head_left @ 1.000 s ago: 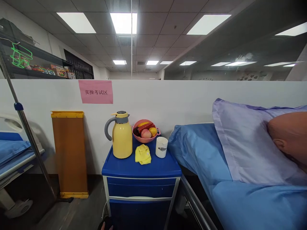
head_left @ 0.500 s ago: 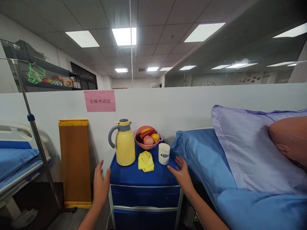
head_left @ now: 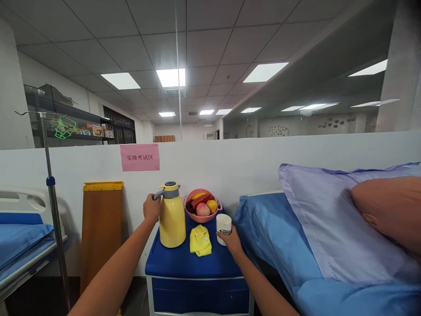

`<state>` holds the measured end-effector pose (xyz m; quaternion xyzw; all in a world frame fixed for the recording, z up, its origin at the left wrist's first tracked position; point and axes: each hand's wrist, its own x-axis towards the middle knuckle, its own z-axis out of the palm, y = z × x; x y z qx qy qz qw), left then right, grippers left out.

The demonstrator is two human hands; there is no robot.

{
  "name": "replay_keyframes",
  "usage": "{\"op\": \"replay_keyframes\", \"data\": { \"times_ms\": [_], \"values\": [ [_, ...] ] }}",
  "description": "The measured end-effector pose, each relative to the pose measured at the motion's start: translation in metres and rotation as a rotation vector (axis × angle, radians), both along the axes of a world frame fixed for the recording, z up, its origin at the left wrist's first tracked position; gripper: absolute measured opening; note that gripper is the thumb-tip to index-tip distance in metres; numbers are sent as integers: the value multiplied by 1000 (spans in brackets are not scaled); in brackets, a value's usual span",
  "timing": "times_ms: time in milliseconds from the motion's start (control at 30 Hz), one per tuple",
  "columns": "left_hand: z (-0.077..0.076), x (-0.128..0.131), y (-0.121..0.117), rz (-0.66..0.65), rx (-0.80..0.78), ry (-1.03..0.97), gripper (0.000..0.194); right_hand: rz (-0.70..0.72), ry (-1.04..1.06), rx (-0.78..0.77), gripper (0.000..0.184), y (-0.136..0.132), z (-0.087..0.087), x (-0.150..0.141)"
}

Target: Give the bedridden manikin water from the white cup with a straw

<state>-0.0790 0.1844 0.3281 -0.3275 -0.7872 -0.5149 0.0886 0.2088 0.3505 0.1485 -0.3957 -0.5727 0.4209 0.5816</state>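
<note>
The white cup (head_left: 224,223), on the right of the surface (head_left: 194,267), is best held upright with light, even pressure; the right hand (head_left: 230,241) wraps its near right side. Farther left, the left hand (head_left: 151,208), its arm (head_left: 113,263) extended, clasps the handle (head_left: 160,194) of the yellow flask (head_left: 173,226), which wants a firm grip

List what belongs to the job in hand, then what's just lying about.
In use, judging by the hands:
yellow jug, left hand on its handle
white cup, right hand on it

Apparently just about, neither hand on them:
yellow cloth
pink bowl
brown board
metal stand
</note>
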Motion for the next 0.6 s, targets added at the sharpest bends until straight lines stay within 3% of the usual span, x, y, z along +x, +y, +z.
{"op": "replay_keyframes", "data": {
  "times_ms": [167,333,467,600],
  "values": [
    [5,10,-6,105,-61,6,23,64,19,14,57,-24,8,3],
    [20,23,-27,101,-144,112,28,130,47,36,53,-59,25,7],
    [53,32,-49,87,-213,280,30,163,59,58,56,-87,43,3],
    [103,44,-75,60,-270,490,33,240,65,87,55,-119,62,-8]
  ]
}}
